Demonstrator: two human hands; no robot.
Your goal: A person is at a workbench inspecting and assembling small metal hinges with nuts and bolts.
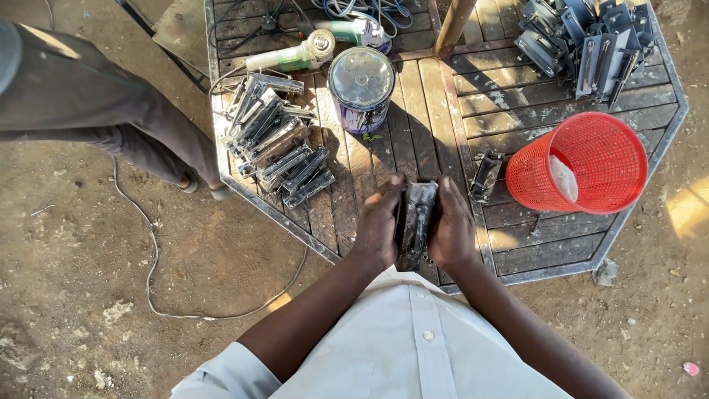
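Both hands clasp one dark metal bracket [416, 222], an oblong part with a slot down its middle, held just above the wooden slatted table [517, 251] near its front edge. My left hand [378, 223] grips its left side and my right hand [452, 229] grips its right side. A single similar metal part [484, 176] lies on the slats just right of my right hand.
A pile of similar metal parts [275, 140] lies at the table's left, another stack [583, 41] at the far right. A red mesh basket [583, 162], a lidded paint can [360, 89], two angle grinders [295, 55] and cables are on the table. Another person's leg [111, 118] stands left.
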